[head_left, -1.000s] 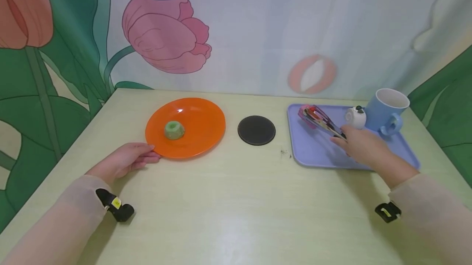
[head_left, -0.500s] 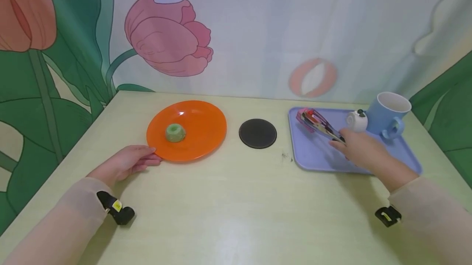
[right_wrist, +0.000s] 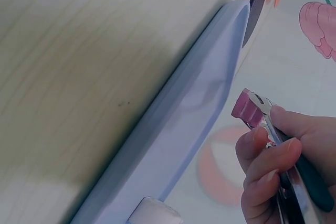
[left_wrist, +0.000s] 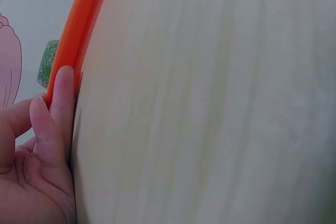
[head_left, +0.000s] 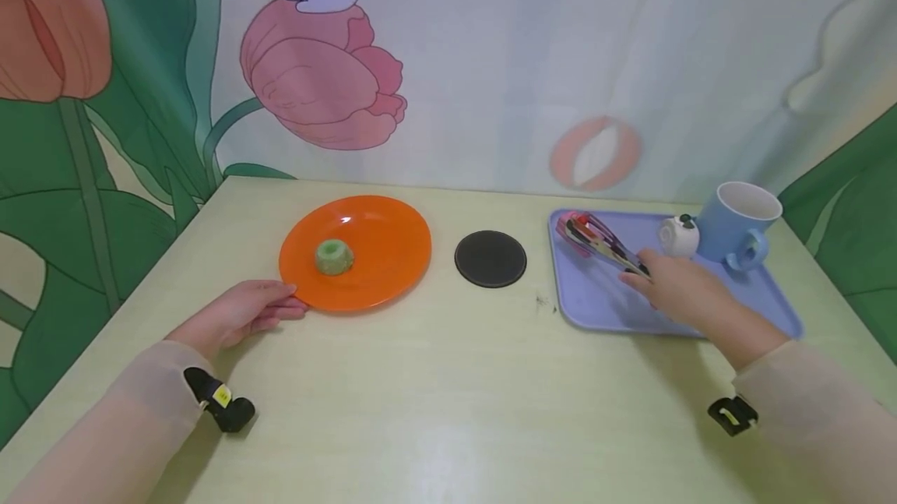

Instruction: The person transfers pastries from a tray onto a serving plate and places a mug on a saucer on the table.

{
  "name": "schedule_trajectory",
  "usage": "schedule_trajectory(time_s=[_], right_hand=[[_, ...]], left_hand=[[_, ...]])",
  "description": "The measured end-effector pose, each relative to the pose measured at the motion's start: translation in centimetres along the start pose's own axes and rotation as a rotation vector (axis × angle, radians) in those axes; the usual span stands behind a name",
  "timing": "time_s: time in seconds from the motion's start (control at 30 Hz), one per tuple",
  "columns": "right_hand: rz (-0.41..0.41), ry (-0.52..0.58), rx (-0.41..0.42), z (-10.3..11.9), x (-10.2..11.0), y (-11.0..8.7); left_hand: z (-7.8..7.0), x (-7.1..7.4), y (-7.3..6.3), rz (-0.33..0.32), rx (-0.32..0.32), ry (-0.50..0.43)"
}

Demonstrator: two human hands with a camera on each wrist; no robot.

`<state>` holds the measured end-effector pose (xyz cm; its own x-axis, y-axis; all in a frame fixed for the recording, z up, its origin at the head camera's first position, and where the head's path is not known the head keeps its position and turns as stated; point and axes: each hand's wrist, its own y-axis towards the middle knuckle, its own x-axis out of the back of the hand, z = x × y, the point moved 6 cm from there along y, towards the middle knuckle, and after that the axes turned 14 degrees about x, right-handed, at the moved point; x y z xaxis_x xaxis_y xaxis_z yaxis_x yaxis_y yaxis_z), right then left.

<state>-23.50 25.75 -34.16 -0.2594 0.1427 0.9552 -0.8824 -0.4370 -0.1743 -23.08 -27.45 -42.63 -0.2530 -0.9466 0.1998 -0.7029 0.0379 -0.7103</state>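
Note:
At the left of the head view my left hand (head_left: 245, 308) pinches the near-left rim of an orange plate (head_left: 381, 262), thumb on top and fingers beneath. A small green ring-shaped cake-like piece (head_left: 333, 256) sits on that plate. On the right, my right hand (head_left: 690, 286) grips metal tongs (right_wrist: 286, 153) with dark handles. Their tips hold a pink ribbed piece (right_wrist: 245, 108) with red on top, over the left part of a lavender tray (head_left: 596, 301). In the right wrist view a gap shows between this piece and the tray.
A white swirl-roll piece (head_left: 678, 236) with a dark topping and a blue mug (head_left: 732, 223) stand at the tray's right side. Between plate and tray lies a black round coaster (head_left: 490, 259). A printed curtain (head_left: 476, 60) hangs behind the table.
The tongs with the pink piece have moved slightly left, closer to the tray's left edge. My left hand keeps its hold on the plate. The head view has shifted slightly.

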Motion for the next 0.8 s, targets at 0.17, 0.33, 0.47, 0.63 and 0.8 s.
schedule_trajectory(time_s=[0.17, 0.33, 0.47, 0.63, 0.8], right_hand=[[0.006, 0.02, -0.006, 0.3, 0.0, 0.1], [0.009, 0.032, -0.009, 0.6, -0.1, 0.1], [0.004, 0.036, -0.008, 0.8, -0.1, 0.1], [0.003, 0.028, -0.007, 1.0, 0.0, 0.3], [0.016, 0.038, -0.009, 1.1, -0.1, 0.4]], left_hand=[[0.1, 0.0, -0.1, -0.008, 0.001, 0.002], [0.1, -0.1, -0.1, -0.008, -0.004, 0.001], [0.1, 0.0, -0.1, -0.012, -0.006, 0.002], [0.0, 0.0, -0.1, -0.014, -0.009, 0.003], [-0.1, 0.0, -0.1, -0.018, -0.006, -0.003]])
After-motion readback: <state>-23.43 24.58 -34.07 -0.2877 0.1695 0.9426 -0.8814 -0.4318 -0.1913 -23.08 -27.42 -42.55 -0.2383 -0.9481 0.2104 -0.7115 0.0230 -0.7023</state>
